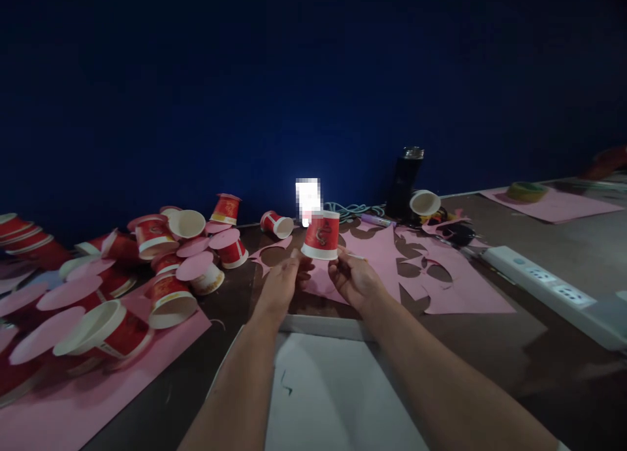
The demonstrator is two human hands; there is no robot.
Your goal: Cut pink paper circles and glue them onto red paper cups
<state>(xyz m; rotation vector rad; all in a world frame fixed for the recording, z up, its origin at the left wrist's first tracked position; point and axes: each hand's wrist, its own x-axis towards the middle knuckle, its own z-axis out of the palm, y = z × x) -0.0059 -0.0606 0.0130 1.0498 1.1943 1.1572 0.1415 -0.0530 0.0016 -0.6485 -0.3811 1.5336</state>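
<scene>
A red paper cup [321, 235] with a gold and dark printed figure is raised in front of me, its white band at the lower end. My left hand [283, 282] closes on the lower left edge of this cup. On the other side, the fingers of my right hand [360, 278] pinch its lower right edge. A thin pale stick-like thing [359, 256] shows by my right fingers; I cannot make out what it is. Under and behind the hands lies pink paper [372, 248] with cut-outs.
Many red paper cups [226, 247], several with pink paper discs [194, 265], crowd the left. A white box lid or tray [323, 327] lies below my forearms. Rightward are a power strip [539, 284], a dark bottle [405, 183], a tape roll [526, 191] and a lit phone screen [307, 196] behind the cup.
</scene>
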